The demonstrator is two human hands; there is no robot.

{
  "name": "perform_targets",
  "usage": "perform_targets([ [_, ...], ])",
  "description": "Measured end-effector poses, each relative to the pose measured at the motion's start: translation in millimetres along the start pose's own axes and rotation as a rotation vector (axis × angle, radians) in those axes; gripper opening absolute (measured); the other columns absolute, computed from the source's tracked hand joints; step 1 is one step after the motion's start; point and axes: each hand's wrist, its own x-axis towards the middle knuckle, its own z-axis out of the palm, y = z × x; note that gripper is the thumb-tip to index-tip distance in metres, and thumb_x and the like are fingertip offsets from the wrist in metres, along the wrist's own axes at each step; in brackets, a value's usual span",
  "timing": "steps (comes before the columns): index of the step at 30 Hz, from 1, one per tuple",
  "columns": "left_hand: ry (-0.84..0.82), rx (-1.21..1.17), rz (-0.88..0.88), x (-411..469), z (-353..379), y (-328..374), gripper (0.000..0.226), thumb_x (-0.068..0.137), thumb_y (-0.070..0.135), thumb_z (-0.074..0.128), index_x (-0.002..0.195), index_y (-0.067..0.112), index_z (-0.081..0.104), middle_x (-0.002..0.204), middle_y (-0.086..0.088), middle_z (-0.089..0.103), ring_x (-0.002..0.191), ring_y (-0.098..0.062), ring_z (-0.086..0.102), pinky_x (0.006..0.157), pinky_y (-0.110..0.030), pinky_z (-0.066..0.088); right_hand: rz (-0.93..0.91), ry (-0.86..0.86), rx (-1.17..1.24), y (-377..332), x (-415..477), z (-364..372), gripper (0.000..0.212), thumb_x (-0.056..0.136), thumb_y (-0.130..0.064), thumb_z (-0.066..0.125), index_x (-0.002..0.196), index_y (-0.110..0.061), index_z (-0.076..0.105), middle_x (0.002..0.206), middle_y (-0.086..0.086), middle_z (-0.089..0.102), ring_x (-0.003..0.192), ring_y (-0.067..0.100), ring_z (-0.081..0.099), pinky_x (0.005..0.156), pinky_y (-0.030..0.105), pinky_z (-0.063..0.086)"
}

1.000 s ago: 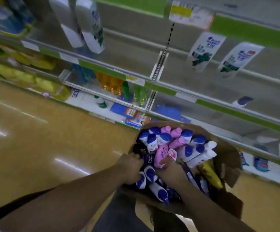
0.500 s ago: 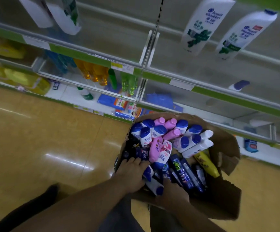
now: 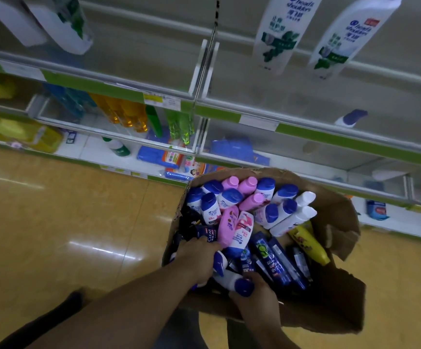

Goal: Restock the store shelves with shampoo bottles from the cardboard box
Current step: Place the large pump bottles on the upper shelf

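Right hand [image 3: 257, 298] curls round a blue-capped white bottle [image 3: 239, 287] in the cardboard box [image 3: 330, 210]; left hand [image 3: 199, 258] just beside lies over other bottles [image 3: 232, 197], grip unclear. I'd lift straight up, slowly

Dim, soft focus, floor [image 3: 53, 222] glare, edges warped

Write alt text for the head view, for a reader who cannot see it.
Two hands reach into a cardboard box full of shampoo bottles; the right hand grips a blue-capped white bottle, the left hand rests among others. Behind it stand store shelves holding two tall white bottles.
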Motion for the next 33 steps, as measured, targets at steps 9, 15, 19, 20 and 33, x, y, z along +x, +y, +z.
perform_targets([
  [9,0.056,-0.212,0.059,8,3,-13,0.055,0.082,0.035,0.070,0.133,0.036,0.049,0.129,0.003,0.058,0.117,-0.021,0.057,0.096,-0.035,0.046,0.156,-0.021,0.118,-2,37,0,0.053,0.068,-0.051,0.084,0.108,-0.035,0.054,0.101,-0.010,0.058,0.097,0.012,0.056,0.089,0.030,0.043],
  [15,0.051,-0.305,0.022,12,6,-12,0.056,0.079,0.027,0.073,0.130,0.036,0.053,0.129,0.005,0.060,0.117,-0.018,0.057,0.098,-0.035,0.047,0.175,0.053,0.298,25,45,2,0.068,0.059,-0.046,0.089,0.117,-0.024,0.062,0.091,-0.014,0.057,0.090,0.011,0.056,0.088,0.031,0.044],
  [19,0.032,-0.333,0.023,13,4,-12,0.056,0.076,0.027,0.076,0.128,0.036,0.056,0.129,0.006,0.060,0.117,-0.018,0.057,0.099,-0.037,0.048,0.152,-0.085,0.512,37,45,-8,0.067,0.039,-0.039,0.096,0.098,-0.026,0.070,0.079,-0.006,0.075,0.082,0.019,0.070,0.075,0.038,0.055],
  [20,0.033,-0.342,0.027,13,3,-13,0.055,0.076,0.029,0.077,0.126,0.036,0.058,0.127,0.007,0.061,0.116,-0.018,0.058,0.098,-0.038,0.048,0.124,-0.110,0.524,37,45,-11,0.069,0.036,-0.040,0.096,0.099,-0.028,0.069,0.082,-0.006,0.075,0.084,0.018,0.069,0.074,0.035,0.054],
  [33,0.182,-0.671,0.157,-44,-66,8,0.051,0.059,0.067,0.081,0.106,0.054,0.064,0.101,0.035,0.069,0.092,0.013,0.065,0.085,-0.029,0.057,-0.248,0.114,0.562,-1,-20,-103,0.053,0.039,-0.036,0.101,0.084,-0.028,0.075,0.088,-0.007,0.075,0.082,0.005,0.069,0.078,0.033,0.056],
])
